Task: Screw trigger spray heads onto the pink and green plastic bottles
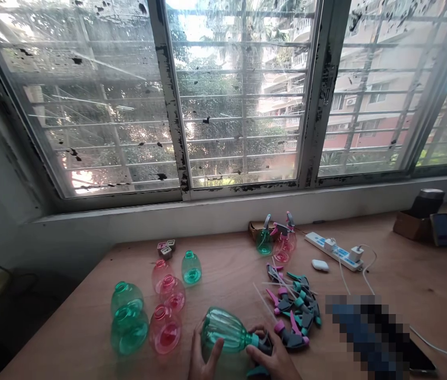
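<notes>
Low at the front of the table, a clear green spray bottle (225,328) lies on its side in the air or on the surface; I cannot tell which. My left hand (204,354) is wrapped round its base end, thumb on the near side. A dark grey spray head (265,345) with a teal collar sits at the bottle's neck, and my right hand (274,360) grips it there. Close beyond the right hand lies a pile of loose spray heads (300,306), grey with pink or teal parts, their clear tubes sticking out.
Open-necked green bottles (129,330) and pink bottles (165,330) stand at left. Bottles with heads fitted (282,248) stand at the back, near a power strip (334,250) and a white earbud case (320,265). Small blocks (165,249) lie at back left. White cables cross the right side.
</notes>
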Demonstrator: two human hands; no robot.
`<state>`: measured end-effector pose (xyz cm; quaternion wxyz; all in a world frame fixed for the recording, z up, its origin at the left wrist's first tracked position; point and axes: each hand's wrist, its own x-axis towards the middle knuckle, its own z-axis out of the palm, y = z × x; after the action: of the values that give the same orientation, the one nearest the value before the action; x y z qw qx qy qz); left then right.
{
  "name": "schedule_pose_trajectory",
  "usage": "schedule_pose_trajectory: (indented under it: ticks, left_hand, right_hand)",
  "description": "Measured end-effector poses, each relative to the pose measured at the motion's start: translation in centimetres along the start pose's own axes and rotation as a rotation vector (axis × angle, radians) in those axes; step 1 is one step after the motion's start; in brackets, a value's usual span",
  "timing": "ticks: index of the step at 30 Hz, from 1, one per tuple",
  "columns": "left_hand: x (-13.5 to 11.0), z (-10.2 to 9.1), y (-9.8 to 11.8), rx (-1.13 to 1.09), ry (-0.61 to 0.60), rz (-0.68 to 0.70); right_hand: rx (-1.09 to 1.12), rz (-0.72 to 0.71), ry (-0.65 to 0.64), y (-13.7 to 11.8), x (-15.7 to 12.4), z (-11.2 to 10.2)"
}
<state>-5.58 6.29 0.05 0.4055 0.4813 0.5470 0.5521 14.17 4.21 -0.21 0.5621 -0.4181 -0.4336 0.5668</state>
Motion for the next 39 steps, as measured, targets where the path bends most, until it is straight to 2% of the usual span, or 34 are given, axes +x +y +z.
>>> schedule_pose_trajectory:
  ticks: [2,7,11,13,17,19,23,27,30,35,39]
  left_hand:
    - [0.2,-0.3,-0.4,0.018,-0.011,0.032]
    - [0.8,-1.2,-1.1,0.064,-0.161,0.131]
    - [0.3,-0.7,-0.6,0.049,-0.085,0.148]
    - [0.1,-0.5,-0.4,-0.015,-0.052,0.104]
    - [0.3,-0.5,-0.4,-0.092,-0.063,-0.006]
    - [0.5,-0.7,-0.7,-0.080,-0.068,0.010]
    - [0.7,-1.2,-1.1,-0.022,-0.156,0.095]
    - [0.6,-1.3,-0.6,0.062,-0.180,0.145]
    - [0.2,-1.1,0.2,0.099,-0.159,0.122]
    - [-0.3,-0.2,0.9,-0.016,-0.012,0.013]
    - [-0.1,-0.1,0.6,-0.086,-0.046,-0.064]
  right_hand:
    - [0.018,0.002,0.031,0.0,0.1,0.1]
    - [0.064,0.011,0.077,-0.1,0.5,0.1]
    - [0.080,0.013,0.061,-0.1,0.5,0.1]
    - [0.067,0.011,0.056,0.0,0.3,0.1]
    - [0.046,0.008,0.051,0.3,0.1,0.2]
    - [0.041,0.012,0.057,0.2,0.2,0.2]
    - [0.056,0.008,0.088,-0.3,0.4,0.1]
    - [0.071,0.024,0.063,-0.6,0.5,0.1]
    - [0.066,0.024,0.035,-0.1,0.4,0.1]
    - [0.017,-0.002,0.050,0.9,0.1,0.1]
    - [0.017,-0.005,0.048,1.0,0.0,0.1]
